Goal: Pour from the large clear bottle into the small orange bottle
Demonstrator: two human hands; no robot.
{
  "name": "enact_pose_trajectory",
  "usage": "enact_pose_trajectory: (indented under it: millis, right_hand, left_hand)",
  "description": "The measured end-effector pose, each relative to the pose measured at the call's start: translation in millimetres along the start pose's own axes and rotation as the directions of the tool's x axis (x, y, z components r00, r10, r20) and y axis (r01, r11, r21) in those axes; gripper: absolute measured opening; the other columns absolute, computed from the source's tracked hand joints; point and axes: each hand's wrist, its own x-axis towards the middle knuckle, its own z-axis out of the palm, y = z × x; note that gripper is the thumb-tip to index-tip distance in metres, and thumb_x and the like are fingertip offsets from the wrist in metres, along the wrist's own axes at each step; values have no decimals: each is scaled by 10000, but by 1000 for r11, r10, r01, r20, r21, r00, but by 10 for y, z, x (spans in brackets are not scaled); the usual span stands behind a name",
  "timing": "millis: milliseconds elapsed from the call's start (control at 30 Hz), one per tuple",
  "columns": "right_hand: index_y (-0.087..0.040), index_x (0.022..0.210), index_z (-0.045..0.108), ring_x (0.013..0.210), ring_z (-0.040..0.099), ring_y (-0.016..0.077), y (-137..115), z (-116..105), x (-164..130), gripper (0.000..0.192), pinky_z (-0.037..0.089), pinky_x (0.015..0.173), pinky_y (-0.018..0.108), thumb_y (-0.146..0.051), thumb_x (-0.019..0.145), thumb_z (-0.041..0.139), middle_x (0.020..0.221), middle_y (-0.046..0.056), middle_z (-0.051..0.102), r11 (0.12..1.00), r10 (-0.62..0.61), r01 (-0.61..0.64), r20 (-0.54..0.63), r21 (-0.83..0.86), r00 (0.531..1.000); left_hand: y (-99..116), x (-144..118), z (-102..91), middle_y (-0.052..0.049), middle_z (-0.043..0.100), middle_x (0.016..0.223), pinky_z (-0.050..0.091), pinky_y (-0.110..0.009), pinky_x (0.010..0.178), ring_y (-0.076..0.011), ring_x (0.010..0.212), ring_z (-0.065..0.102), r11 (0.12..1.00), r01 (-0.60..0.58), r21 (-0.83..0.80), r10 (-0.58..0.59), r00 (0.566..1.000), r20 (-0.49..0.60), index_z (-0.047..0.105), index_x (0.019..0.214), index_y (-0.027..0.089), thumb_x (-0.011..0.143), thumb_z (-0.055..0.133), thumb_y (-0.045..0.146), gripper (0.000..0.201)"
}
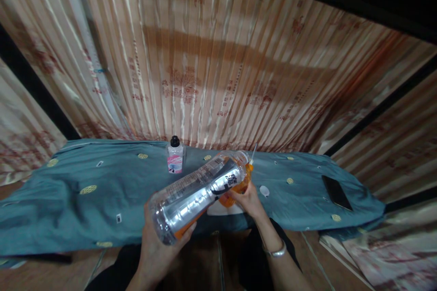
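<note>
The big plastic bottle [198, 191] is gripped, tipped over, by the left hand [159, 243]; its neck is pinched by the right hand [247, 200]. Pouring looks begun; a steady tilt is needed next.

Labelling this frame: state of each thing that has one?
large bottle: tilted, nearly empty, a little orange liquid, held by both hands
left hand: gripping its base
right hand: at its neck
small bottle: upright, black cap on
phone: flat, screen dark

Teal cloth, peach curtain, orange drink

The cloth [102, 191] is teal with small yellow medallions; the curtain [218, 68] is glossy peach with rust-red prints. The clear bottle [201, 191] has a silver label, black lettering and orange liquid; the small bottle [175, 157] has a black cap and pink label; the phone [336, 192] is black.
</note>
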Motion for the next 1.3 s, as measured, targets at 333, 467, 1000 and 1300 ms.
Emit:
enact_pose_trajectory:
  millis: [333, 467, 1000, 1300]
  right_hand:
    - [-211, 1039, 581, 990, 697, 297, 20, 1, 15, 599, 554, 900, 450, -408, 550, 867, 1042, 70, 739, 1000, -16, 16, 8, 24, 1000]
    - [-219, 1025, 576, 1011, 688, 295, 1, -8, 13, 561, 542, 916, 442, -390, 571, 857, 1023, 60, 736, 999, -28, 27, 24, 16, 999]
    - [-202, 1043, 581, 1041, 681, 298, 25, -22, 8, 570, 531, 935, 450, -377, 581, 864, 1046, 75, 734, 1000, -15, 15, 36, 10, 999]
    - [-205, 1009, 590, 1040, 681, 305, -21, -13, 6, 556, 535, 932, 453, -384, 563, 870, 1046, 76, 738, 1000, -12, 12, 28, -3, 1000]
  left_hand:
    - [9, 5, -2, -85, 590, 1132, 513, -517, 949, -270, 1013, 625, 1000, 11, -5, -11, 1000, 22, 424, 1207, 242, 587, 777, 458, 746]
    - [-13, 6, -5, -97, 582, 1153, 483, -545, 986, -285, 1047, 613, 1000, 5, 5, -5, 1000, 15, 435, 1209, 231, 584, 779, 462, 749]
    - [6, 5, -7, -98, 634, 1118, 524, -512, 929, -283, 1011, 641, 1000, -5, 1, 5, 1000, 5, 444, 1210, 222, 579, 781, 457, 753]
    - [-4, 11, -1, -93, 643, 1104, 536, -495, 909, -286, 997, 657, 1000, -9, 6, 9, 1000, 2, 440, 1210, 224, 570, 786, 463, 766]
